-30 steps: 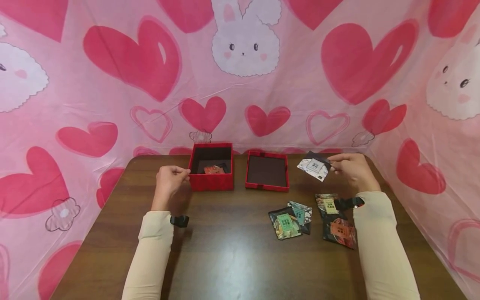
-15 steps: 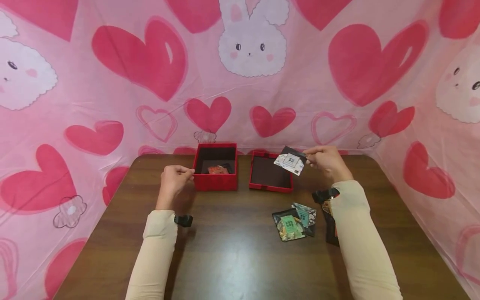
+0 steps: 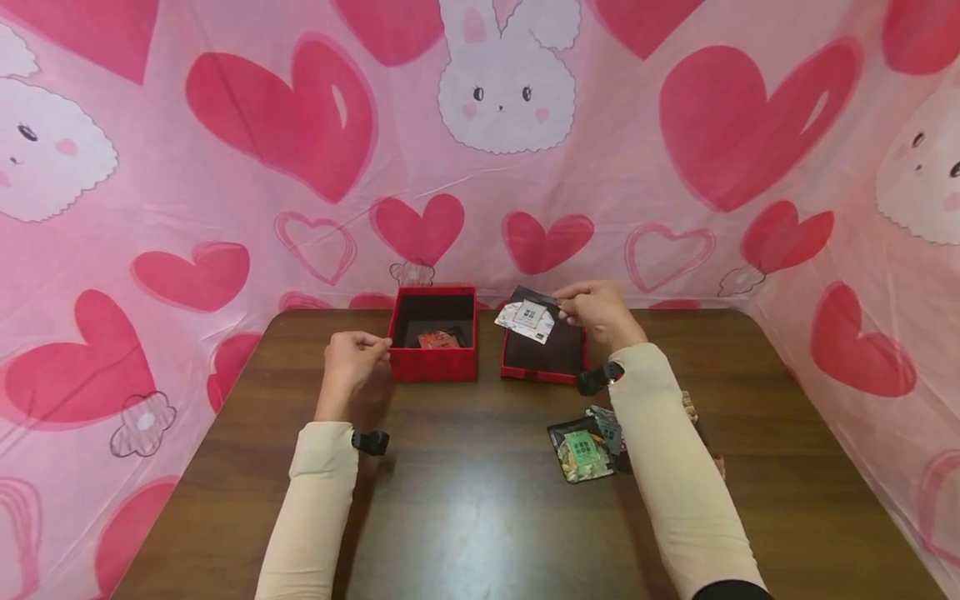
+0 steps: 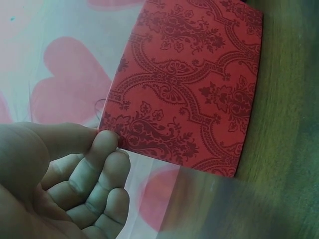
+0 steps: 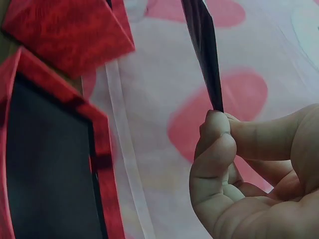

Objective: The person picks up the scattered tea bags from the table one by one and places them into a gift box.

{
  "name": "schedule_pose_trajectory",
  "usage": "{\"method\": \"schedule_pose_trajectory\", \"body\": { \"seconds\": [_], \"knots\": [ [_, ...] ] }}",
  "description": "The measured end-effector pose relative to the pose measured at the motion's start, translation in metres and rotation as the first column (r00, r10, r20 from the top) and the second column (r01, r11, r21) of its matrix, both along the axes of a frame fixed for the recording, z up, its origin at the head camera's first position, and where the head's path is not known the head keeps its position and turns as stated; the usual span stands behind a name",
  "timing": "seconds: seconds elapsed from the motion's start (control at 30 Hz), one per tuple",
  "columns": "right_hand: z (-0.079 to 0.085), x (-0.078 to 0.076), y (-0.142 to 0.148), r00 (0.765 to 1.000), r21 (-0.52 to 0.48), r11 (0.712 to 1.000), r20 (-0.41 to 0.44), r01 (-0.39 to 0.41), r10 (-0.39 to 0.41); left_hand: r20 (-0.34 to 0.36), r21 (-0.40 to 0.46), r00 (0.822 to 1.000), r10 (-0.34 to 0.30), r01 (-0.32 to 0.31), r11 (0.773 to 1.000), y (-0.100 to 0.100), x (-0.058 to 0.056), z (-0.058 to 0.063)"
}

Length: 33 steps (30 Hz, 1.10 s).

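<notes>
A white-and-black sachet (image 3: 527,317) hangs in the air above the red box lid, pinched at one corner by my right hand (image 3: 600,313). Seen edge-on in the right wrist view, the sachet (image 5: 205,50) comes out between thumb and forefinger. My left hand (image 3: 351,367) pinches the near left corner of the open red box (image 3: 433,365). Its patterned side (image 4: 184,84) fills much of the left wrist view. Inside the box lies a sachet with a red label (image 3: 438,340). Dark-lined, the lid (image 3: 547,357) lies inside up to the box's right.
A sachet with a green label (image 3: 581,450) lies on the brown table (image 3: 450,500), partly over a teal-labelled sachet (image 3: 609,427). More sachets are mostly hidden under my right forearm (image 3: 675,467). A pink heart-print cloth (image 3: 480,183) hangs behind the table.
My right hand has carried the white-and-black sachet leftward, from right of the lid to above it. The left hand keeps its pinch on the box corner. The camera view has shifted slightly.
</notes>
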State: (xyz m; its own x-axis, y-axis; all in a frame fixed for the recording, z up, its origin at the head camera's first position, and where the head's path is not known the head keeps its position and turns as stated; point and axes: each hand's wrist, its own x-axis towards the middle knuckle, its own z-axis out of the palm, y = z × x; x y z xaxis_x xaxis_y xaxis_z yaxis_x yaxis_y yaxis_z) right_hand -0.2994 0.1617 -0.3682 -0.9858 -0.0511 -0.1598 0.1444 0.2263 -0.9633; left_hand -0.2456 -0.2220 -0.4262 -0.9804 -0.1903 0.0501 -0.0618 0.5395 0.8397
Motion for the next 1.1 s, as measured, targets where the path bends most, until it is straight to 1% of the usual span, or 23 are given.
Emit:
{"method": "schedule_pose_trajectory", "body": {
  "seconds": [0.17, 0.27, 0.37, 0.47, 0.57, 0.73, 0.9, 1.1],
  "knots": [
    [-0.005, -0.008, -0.037, 1.0, -0.083, 0.997, 0.014, 0.008, -0.007, -0.003, 0.003, 1.0, 0.011, -0.011, 1.0, -0.001, 0.001, -0.003],
    [-0.011, -0.013, -0.06, 1.0, -0.112, 0.994, 0.026, 0.016, -0.013, 0.0, 0.003, 1.0, 0.009, -0.009, 1.0, -0.001, 0.001, -0.005],
    [-0.015, -0.016, -0.084, 0.999, -0.147, 0.989, 0.022, 0.03, -0.027, 0.001, -0.015, 1.0, 0.008, -0.008, 1.0, -0.001, 0.0, -0.006],
    [-0.015, -0.016, -0.107, 0.999, -0.165, 0.986, -0.003, 0.036, -0.037, -0.003, -0.041, 1.0, 0.02, -0.02, 0.999, -0.001, -0.001, -0.007],
    [-0.015, -0.016, -0.124, 0.998, -0.153, 0.987, -0.025, 0.047, -0.051, -0.007, -0.053, 1.0, 0.023, -0.023, 0.998, -0.001, -0.002, -0.006],
    [-0.017, -0.018, -0.137, 0.997, -0.139, 0.987, -0.015, 0.078, -0.081, 0.009, -0.047, 1.0, 0.012, -0.012, 0.999, -0.001, -0.002, -0.006],
    [-0.016, -0.02, -0.138, 0.996, -0.151, 0.985, -0.003, 0.086, -0.088, 0.014, -0.057, 1.0, 0.013, -0.013, 0.998, -0.001, -0.002, -0.004],
    [-0.014, -0.022, -0.139, 0.996, -0.151, 0.984, -0.008, 0.091, -0.094, 0.017, -0.026, 1.0, 0.011, -0.011, 1.0, -0.003, -0.004, 0.0]
  ]
}}
